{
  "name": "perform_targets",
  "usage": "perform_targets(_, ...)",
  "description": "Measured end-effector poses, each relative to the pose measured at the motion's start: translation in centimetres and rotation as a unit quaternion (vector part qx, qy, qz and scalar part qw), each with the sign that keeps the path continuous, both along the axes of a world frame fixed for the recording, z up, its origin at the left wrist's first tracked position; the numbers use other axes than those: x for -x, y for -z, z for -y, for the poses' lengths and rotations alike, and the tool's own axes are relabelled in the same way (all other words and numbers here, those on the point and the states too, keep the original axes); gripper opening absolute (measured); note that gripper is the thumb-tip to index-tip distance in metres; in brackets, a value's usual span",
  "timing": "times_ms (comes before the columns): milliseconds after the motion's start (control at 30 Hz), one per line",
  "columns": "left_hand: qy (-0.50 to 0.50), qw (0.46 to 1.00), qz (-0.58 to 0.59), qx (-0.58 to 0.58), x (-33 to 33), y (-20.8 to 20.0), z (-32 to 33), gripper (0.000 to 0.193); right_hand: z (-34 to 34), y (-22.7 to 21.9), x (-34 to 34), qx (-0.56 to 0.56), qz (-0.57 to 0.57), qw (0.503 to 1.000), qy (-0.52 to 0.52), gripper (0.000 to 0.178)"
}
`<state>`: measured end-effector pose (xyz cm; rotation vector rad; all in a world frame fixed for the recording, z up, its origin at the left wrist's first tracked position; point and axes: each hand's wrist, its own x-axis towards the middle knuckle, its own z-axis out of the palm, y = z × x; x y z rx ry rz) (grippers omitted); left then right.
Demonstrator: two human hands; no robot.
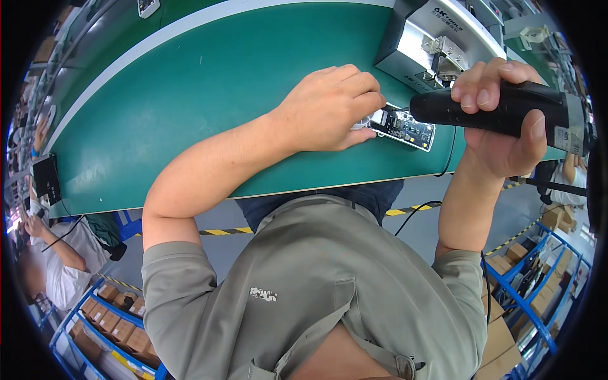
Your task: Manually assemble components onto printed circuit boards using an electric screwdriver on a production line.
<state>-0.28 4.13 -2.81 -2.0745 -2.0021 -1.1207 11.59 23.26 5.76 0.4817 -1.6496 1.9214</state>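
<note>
Black screwdriver (512, 113) (one) fills right fingers (486, 87); left fingers (366, 104) hold one device (413, 131).

right fingers (484, 98) around black driver (508, 115), left fingers (368, 103) on device (410, 130)

The tabletop (209, 82) is a smooth, plain green, with a broad white strip (190, 20) curving along its far side and a thin tan trim (285, 192) at its near edge. A pale sheen spreads over its left part. At the far right stands a silver and black metal box (408, 47). Nearer the front, a small case with a circuit board (411, 130) is set low at the tabletop, its contact underneath hidden. To its right, a thin dark cable (451, 152) runs toward the near edge.
</note>
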Motion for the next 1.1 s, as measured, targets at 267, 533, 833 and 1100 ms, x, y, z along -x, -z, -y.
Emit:
perform_targets(267,0.003,1.0,0.011,-0.007,0.2,-0.2,0.0,0.036,-0.3,0.2,1.0,-0.026,0.017,0.996,-0.083,0.044)
perform_targets(533,-0.001,1.0,-0.003,-0.001,0.1,-0.9,0.1,0.035,0.0,-1.1,-0.4,-0.043,0.047,0.997,-0.036,0.046)
perform_targets(833,0.002,1.0,-0.024,-0.003,0.0,-1.0,0.6,0.036,-3.2,-6.7,-3.4,-0.129,-0.072,0.988,0.05,0.043)
perform_targets(1100,0.006,1.0,-0.026,-0.017,-0.2,-1.1,0.6,0.036,-3.3,-4.7,-0.5,-0.148,-0.082,0.986,0.002,0.047)
